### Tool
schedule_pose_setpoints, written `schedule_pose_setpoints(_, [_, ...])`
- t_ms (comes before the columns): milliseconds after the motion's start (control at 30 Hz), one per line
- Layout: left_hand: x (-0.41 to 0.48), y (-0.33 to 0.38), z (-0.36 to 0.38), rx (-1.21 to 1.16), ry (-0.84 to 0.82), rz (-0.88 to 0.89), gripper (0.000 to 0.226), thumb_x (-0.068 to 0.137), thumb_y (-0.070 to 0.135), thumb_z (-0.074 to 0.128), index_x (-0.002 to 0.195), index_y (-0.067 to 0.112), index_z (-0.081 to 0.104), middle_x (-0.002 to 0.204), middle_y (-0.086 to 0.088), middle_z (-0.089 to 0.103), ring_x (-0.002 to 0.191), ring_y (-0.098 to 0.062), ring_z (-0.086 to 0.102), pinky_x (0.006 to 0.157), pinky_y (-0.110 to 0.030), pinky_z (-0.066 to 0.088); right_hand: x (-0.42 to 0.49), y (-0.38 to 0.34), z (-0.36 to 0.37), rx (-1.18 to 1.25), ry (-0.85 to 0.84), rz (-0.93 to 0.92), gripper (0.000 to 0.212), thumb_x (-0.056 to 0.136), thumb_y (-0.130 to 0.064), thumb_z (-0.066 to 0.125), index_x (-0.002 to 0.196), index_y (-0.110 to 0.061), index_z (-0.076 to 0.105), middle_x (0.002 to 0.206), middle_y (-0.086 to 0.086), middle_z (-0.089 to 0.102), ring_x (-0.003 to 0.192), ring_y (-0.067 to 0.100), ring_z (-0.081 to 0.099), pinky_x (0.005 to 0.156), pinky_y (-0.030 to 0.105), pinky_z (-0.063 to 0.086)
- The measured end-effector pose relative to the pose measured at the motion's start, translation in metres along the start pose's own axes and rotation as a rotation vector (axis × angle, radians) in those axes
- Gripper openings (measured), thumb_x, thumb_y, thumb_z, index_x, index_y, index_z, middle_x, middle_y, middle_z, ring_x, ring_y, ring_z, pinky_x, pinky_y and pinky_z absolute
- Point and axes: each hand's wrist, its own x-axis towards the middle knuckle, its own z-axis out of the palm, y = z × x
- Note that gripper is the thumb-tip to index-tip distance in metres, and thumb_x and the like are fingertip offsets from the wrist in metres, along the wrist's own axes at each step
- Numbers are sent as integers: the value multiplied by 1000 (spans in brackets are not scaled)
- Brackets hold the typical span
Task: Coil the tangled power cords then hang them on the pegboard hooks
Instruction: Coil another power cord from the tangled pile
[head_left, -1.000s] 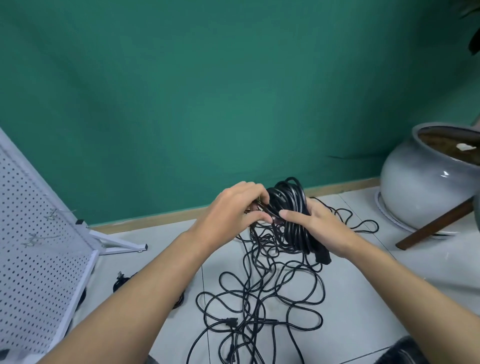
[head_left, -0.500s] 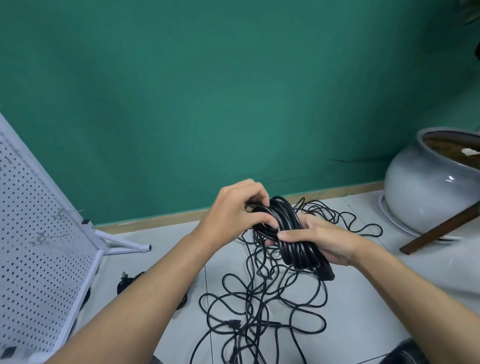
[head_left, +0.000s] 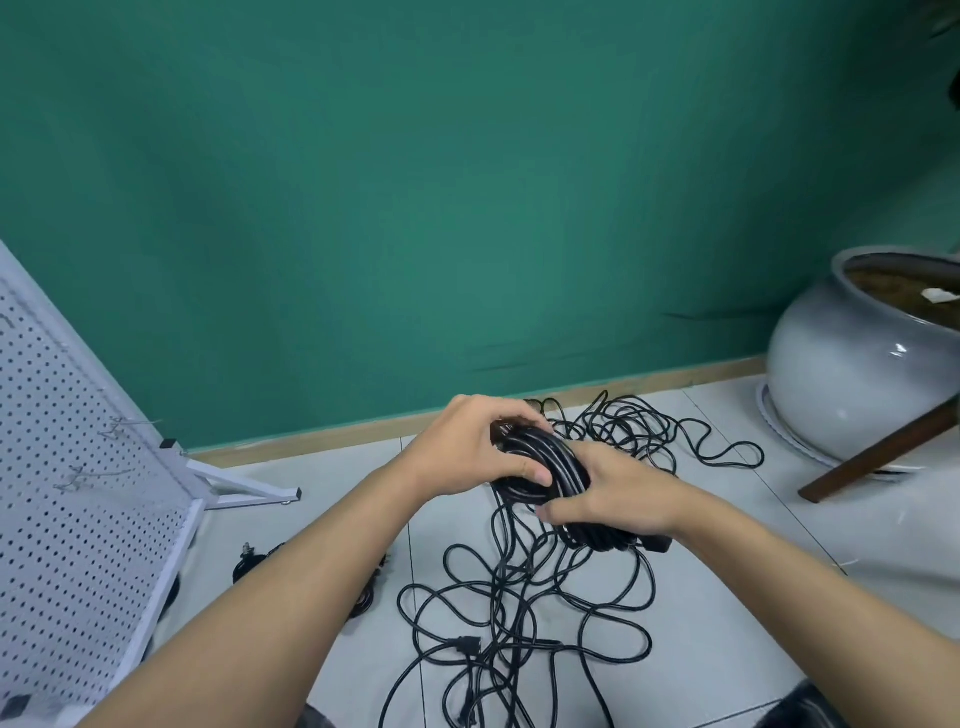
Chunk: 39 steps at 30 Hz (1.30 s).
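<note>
Above the floor, in the middle, both hands hold a black bundle of cord. The left hand curls over its top end, with the thumb pressed on the loops. The right hand wraps round its lower end. I think they squeeze it so the loops do not spring apart. More cord trails down into the messy pile on the floor, so the winding looks unfinished. The pegboard stands at the left, its hooks bare.
</note>
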Motion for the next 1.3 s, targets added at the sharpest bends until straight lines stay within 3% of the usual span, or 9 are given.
schedule_pose_setpoints(167, [2,-8,-4,38,-57,-104,42,65,52,94,97,37,71,98,9,73,85,-19,68,80,-36,58,4,3,4,-176,66,34,47,73,-16,85,110,-20,54,85,-1,70,62,7,62,56,30,52])
schedule_pose_setpoints(400, [3,-6,-11,119,-11,-133,38,69,57,89,89,33,67,90,6,71,67,-1,57,64,-22,45,6,9,-4,-504,104,-71,36,80,-36,71,107,-31,49,92,-4,66,80,15,64,76,44,56])
schedule_pose_setpoints(533, [0,-10,-2,46,32,-158,41,69,63,86,91,34,67,90,10,71,80,-6,63,76,-28,52,6,12,-10,-506,69,-114,32,87,-30,71,112,-31,50,94,-6,67,82,12,64,77,36,55])
schedule_pose_setpoints(700, [-14,-13,-6,-225,-95,-279,29,95,49,69,108,24,68,82,10,74,79,-6,71,80,-18,51,4,19,-22,-453,78,-91,39,88,-25,71,123,-31,55,106,-10,71,97,9,67,91,35,55])
schedule_pose_setpoints(767, [-15,-18,-11,-219,-46,-268,22,99,40,66,100,19,70,82,-2,77,83,-17,75,91,-32,55,2,22,-27,-422,87,-63,40,88,-25,71,124,-31,55,107,-10,73,99,10,69,93,37,55])
schedule_pose_setpoints(833, [-12,-19,-12,-147,78,-207,21,97,35,70,84,18,71,72,-6,73,71,-20,70,81,-34,54,2,23,-26,-474,75,-38,40,89,-27,71,125,-29,55,110,-10,72,101,14,68,95,40,55])
schedule_pose_setpoints(967, [-1,-4,-8,-57,274,-56,20,89,34,79,76,21,71,70,2,67,62,-5,49,63,-19,40,4,17,-16,-575,17,-98,29,85,-25,69,111,-31,56,94,-10,68,85,11,64,84,40,55])
schedule_pose_setpoints(1133, [5,-6,-2,-183,187,-171,21,88,31,80,71,21,73,54,19,56,54,0,45,57,-13,35,-4,4,-7,-646,7,-250,21,87,-25,66,102,-30,53,78,-10,58,71,11,55,68,33,48])
schedule_pose_setpoints(1300, [4,-26,17,-382,8,-336,19,100,10,65,85,4,76,84,-14,75,75,-15,66,79,-36,61,-4,1,-10,-394,157,-322,25,89,-19,70,111,-24,59,80,-4,64,70,9,57,65,28,47])
